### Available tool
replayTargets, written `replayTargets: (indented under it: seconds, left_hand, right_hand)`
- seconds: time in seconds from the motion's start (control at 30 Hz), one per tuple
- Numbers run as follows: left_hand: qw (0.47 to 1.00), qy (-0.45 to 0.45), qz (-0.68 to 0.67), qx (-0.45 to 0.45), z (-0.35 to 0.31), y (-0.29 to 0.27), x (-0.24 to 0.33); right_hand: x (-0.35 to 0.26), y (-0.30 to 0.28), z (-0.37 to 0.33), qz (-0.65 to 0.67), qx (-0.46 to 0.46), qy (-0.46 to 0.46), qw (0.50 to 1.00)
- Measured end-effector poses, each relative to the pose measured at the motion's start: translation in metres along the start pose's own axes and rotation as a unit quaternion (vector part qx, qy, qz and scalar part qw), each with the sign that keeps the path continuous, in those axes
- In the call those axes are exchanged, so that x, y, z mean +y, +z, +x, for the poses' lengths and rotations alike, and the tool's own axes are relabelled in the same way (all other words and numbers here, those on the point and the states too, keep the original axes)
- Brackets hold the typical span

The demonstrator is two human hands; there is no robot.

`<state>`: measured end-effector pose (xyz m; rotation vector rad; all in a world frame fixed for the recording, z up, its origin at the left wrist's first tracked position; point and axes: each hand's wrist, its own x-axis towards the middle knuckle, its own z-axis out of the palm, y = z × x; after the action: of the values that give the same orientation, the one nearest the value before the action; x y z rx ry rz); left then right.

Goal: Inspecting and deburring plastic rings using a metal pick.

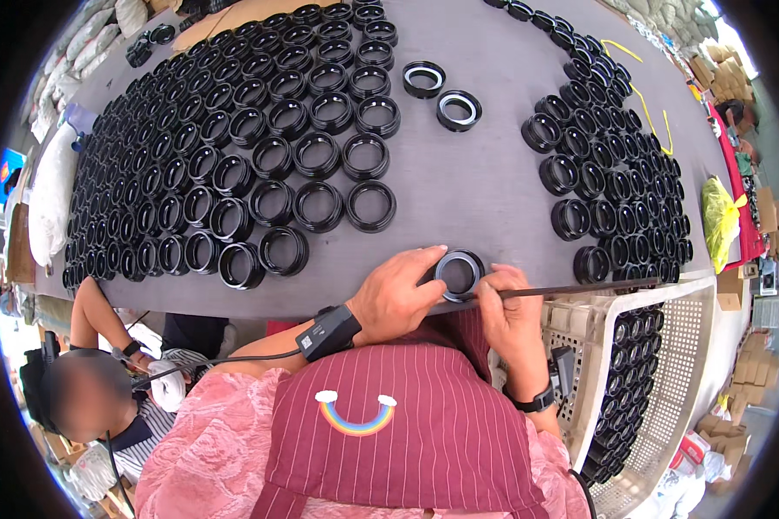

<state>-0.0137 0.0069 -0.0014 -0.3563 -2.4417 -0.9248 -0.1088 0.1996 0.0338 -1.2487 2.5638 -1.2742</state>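
At the table's near edge, my left hand (398, 294) grips a black ring (442, 291) with a pale inner band, its thumb and forefinger at the ring's left side. My right hand (508, 316) is closed in a pinch at the ring's lower right. What sits in those fingers is too small to make out. A thin dark line runs from them to the right; I cannot tell whether it is a stick or the table's edge. Beyond, two more rings with pale inner bands, one (424, 79) and another (459, 111), lie flat on the table.
Rows of black rings (318, 208) cover the left side of the grey table (485, 199). Another group of rings (570, 220) stands at the right. Below it, a pale plastic crate (584, 329) holds several more. A person (160, 368) sits at the lower left, one arm on the table.
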Motion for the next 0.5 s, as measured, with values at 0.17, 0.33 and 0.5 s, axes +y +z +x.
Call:
replayTargets:
  seconds: [0.17,0.33,0.5]
  left_hand:
    - [0.998,-0.041,-0.055,-0.005,-0.002,0.003,-0.005]
    - [0.99,-0.106,-0.092,-0.019,0.012,0.001,0.003]
    - [0.975,-0.187,-0.123,-0.011,0.036,0.013,0.005]
  right_hand:
    - [0.0,0.03,-0.008,0.111,0.071,-0.031,0.991]
    - [0.0,0.038,-0.008,0.054,0.125,-0.049,0.989]
    - [0.02,0.036,-0.034,0.316,0.262,0.063,0.91]
